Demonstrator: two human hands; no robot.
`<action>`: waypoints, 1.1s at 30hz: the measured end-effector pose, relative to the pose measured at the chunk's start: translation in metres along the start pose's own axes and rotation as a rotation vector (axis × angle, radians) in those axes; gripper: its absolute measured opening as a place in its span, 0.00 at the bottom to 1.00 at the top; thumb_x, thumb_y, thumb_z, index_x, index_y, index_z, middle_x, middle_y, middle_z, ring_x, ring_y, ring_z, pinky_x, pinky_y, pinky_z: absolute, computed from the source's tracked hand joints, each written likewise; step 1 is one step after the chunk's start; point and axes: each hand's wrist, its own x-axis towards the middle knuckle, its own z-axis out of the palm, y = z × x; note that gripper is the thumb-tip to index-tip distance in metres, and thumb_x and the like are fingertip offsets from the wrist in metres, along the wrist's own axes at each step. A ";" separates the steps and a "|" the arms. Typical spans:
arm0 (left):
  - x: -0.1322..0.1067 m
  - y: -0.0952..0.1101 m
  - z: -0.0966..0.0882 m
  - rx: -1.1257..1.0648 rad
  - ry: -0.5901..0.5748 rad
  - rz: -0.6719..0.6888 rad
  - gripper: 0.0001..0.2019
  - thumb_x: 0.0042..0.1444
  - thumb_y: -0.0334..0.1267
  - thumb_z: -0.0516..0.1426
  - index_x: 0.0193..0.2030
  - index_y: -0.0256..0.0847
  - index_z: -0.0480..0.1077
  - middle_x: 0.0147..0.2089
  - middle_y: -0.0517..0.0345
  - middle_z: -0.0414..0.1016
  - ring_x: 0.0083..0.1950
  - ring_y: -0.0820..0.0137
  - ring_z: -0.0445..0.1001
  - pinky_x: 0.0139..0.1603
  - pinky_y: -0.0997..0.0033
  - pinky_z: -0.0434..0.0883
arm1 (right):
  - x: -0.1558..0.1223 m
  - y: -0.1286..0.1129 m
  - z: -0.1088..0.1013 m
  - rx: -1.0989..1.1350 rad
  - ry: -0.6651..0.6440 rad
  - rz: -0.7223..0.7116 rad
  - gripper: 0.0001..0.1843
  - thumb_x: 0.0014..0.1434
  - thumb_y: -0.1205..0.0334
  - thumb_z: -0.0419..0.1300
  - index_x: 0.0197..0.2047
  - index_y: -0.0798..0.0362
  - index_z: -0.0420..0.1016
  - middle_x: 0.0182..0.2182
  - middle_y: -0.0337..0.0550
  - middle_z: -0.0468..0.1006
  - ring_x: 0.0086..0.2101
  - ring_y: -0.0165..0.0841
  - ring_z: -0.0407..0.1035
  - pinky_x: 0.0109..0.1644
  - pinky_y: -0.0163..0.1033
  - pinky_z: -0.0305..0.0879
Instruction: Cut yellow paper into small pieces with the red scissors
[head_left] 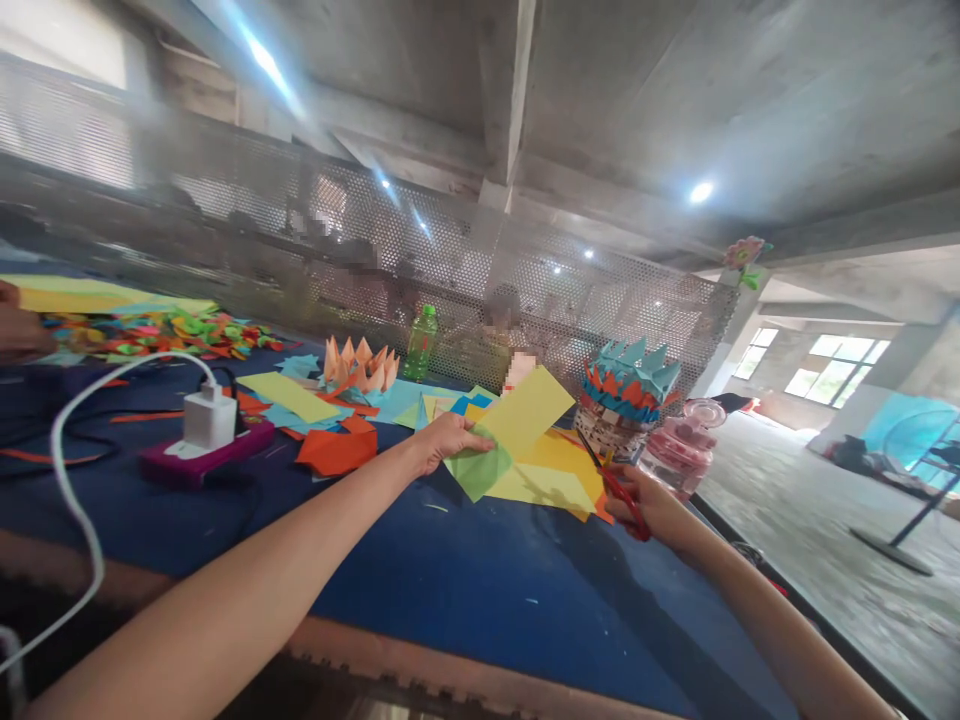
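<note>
Thumb and fingers of my left hand [444, 440] pinch a strip of yellow paper [529, 412], raised above the table and tilted up to the right. Beneath it, close to the same hand, is a piece of green paper [480, 472]; I cannot tell if the hand holds that too. My right hand [654, 505] grips a pair of scissors [626, 500] with red handles. The dark blades point up and left, apart from the yellow strip. Yellow and orange sheets [559, 482] lie on the table under and between the hands.
A purple power strip [206, 455] with a white charger [209, 418] stands at left. Behind are a peach folded-paper ring [360, 366], a green bottle [422, 343], and a blue-and-orange paper piece [628, 385] beside a pink clear jug [679, 450]. Colourful scraps [172, 333] lie far left, by another person's hand [21, 325].
</note>
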 end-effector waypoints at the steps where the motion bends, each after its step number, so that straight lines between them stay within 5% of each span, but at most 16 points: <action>1: 0.000 0.001 0.000 -0.010 0.002 0.002 0.16 0.28 0.35 0.72 0.28 0.33 0.78 0.30 0.49 0.80 0.33 0.63 0.79 0.40 0.66 0.74 | 0.000 -0.012 0.007 0.057 -0.080 0.010 0.25 0.47 0.56 0.63 0.48 0.53 0.63 0.19 0.30 0.68 0.17 0.26 0.62 0.18 0.30 0.52; 6: -0.001 0.004 -0.010 -0.058 0.023 0.013 0.21 0.24 0.38 0.73 0.29 0.33 0.77 0.31 0.48 0.80 0.33 0.61 0.79 0.41 0.64 0.74 | 0.014 -0.052 0.038 0.110 -0.281 0.037 0.23 0.50 0.53 0.65 0.45 0.53 0.64 0.25 0.35 0.72 0.23 0.26 0.69 0.23 0.30 0.61; 9: 0.002 0.007 -0.021 -0.109 0.051 0.030 0.23 0.22 0.38 0.73 0.30 0.33 0.77 0.29 0.50 0.80 0.31 0.63 0.78 0.39 0.64 0.73 | 0.029 -0.055 0.056 0.113 -0.329 -0.017 0.24 0.50 0.48 0.67 0.42 0.53 0.64 0.27 0.34 0.70 0.27 0.27 0.70 0.32 0.34 0.69; 13: 0.005 0.012 -0.032 -0.156 0.123 0.037 0.20 0.23 0.36 0.73 0.28 0.34 0.76 0.26 0.53 0.79 0.28 0.65 0.77 0.36 0.65 0.73 | 0.037 -0.049 0.074 0.085 -0.298 -0.062 0.26 0.52 0.44 0.65 0.43 0.52 0.61 0.27 0.33 0.68 0.25 0.26 0.68 0.30 0.34 0.69; 23: 0.008 0.011 -0.037 -0.130 0.127 0.006 0.17 0.28 0.34 0.71 0.29 0.35 0.77 0.26 0.53 0.80 0.28 0.63 0.78 0.36 0.64 0.74 | 0.013 -0.048 0.067 0.321 -0.334 -0.048 0.27 0.53 0.33 0.56 0.37 0.49 0.59 0.24 0.30 0.55 0.22 0.24 0.56 0.22 0.30 0.57; 33: 0.004 0.006 -0.027 -0.124 0.038 -0.027 0.13 0.32 0.31 0.69 0.29 0.35 0.77 0.27 0.52 0.80 0.29 0.64 0.78 0.37 0.63 0.74 | 0.007 -0.055 0.072 0.123 -0.369 -0.142 0.32 0.50 0.30 0.56 0.41 0.52 0.64 0.23 0.30 0.57 0.21 0.24 0.54 0.21 0.32 0.56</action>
